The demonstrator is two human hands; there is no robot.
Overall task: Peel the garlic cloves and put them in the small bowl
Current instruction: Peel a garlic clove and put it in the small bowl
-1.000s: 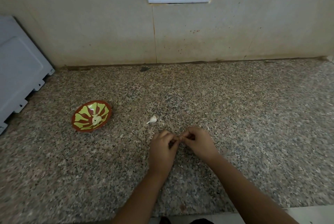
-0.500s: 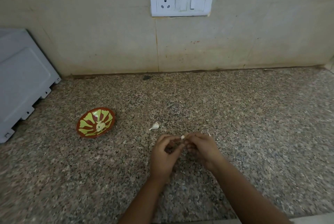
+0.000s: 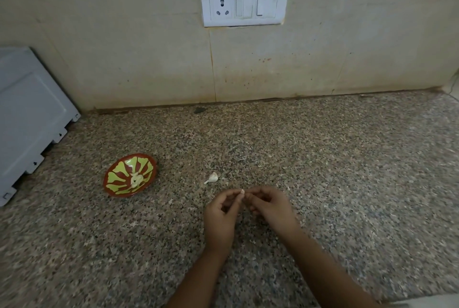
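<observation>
Left hand (image 3: 221, 215) and right hand (image 3: 270, 205) pinch a pale, rounded clove (image 3: 242, 191).

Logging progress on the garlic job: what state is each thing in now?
Left hand: pinching tiny white garlic clove.
Right hand: pinching same clove.
Small red-and-green patterned bowl: upright, holding pale garlic.
Loose white garlic clove: lying on speckled granite counter, apparently unpeeled.
White wall socket: nothing plugged in.
</observation>
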